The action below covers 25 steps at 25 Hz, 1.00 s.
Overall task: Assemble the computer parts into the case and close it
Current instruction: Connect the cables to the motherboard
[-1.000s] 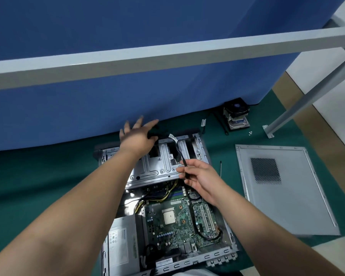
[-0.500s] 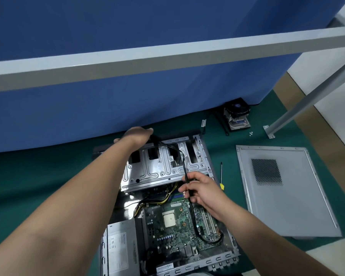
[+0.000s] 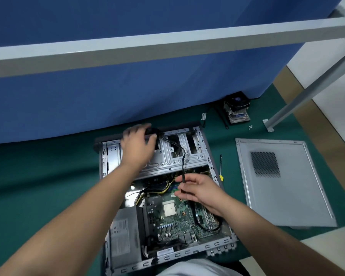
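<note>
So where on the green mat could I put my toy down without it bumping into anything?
The widest bare stretch of green mat is left of the computer case, below the blue curtain. A narrower strip lies between the case and the side panel, though the screwdriver lies there. Near the cooler fan and loose screws it is crowded.

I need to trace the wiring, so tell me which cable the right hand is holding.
The right hand pinches the single black cable that runs up over the metal drive cage. The yellow-and-black wire bundle beside it, lower left, lies untouched under the cage.
</note>
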Each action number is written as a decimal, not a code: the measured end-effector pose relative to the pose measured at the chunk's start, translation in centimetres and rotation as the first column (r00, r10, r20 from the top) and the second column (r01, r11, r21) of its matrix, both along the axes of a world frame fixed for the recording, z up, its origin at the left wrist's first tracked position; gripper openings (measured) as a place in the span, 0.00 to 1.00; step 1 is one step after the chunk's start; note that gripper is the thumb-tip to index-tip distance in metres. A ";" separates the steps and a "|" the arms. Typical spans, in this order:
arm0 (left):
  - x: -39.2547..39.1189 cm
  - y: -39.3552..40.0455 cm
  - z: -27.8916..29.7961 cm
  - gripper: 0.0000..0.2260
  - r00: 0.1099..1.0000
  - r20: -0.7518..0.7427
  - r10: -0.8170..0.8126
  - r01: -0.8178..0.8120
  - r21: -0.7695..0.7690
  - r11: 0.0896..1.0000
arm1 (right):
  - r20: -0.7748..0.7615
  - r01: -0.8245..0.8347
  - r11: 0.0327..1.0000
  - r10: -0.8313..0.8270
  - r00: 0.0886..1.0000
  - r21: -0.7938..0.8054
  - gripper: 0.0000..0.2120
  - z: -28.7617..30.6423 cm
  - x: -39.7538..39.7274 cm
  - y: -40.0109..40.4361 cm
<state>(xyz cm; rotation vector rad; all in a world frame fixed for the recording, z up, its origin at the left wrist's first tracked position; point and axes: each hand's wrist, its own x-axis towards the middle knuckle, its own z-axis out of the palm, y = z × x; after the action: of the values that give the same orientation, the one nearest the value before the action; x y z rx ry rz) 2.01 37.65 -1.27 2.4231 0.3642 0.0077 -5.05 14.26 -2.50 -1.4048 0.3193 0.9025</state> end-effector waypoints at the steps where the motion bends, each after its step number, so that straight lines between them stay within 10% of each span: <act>1: -2.3 -0.5 -0.2 0.13 0.996 0.087 -0.026 0.033 -0.083 0.996 | 0.016 -0.009 1.000 0.010 1.000 -0.017 0.11 0.1 -0.1 0.1; 4: -8.2 -2.6 0.0 0.03 0.997 -0.007 -0.078 0.067 -0.448 0.891 | 0.074 -0.072 0.992 0.079 0.994 -0.100 0.11 0.2 -0.7 0.3; 9: -10.4 -4.5 0.4 0.07 0.945 -0.274 -0.180 -0.035 -0.631 0.775 | 0.091 -0.116 0.982 0.130 0.987 -0.151 0.10 -0.5 -2.4 1.3; 25: -9.8 -5.4 0.5 0.06 0.960 -0.274 -0.059 -0.086 -0.487 0.869 | 0.190 0.088 0.966 -0.042 0.981 -0.242 0.07 -0.3 -4.5 2.6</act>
<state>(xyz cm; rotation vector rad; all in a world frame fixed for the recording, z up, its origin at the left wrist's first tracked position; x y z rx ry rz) -7.80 32.28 -0.78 1.9061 0.4488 -0.3846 -9.54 16.83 -2.75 -1.6873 0.3454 0.6886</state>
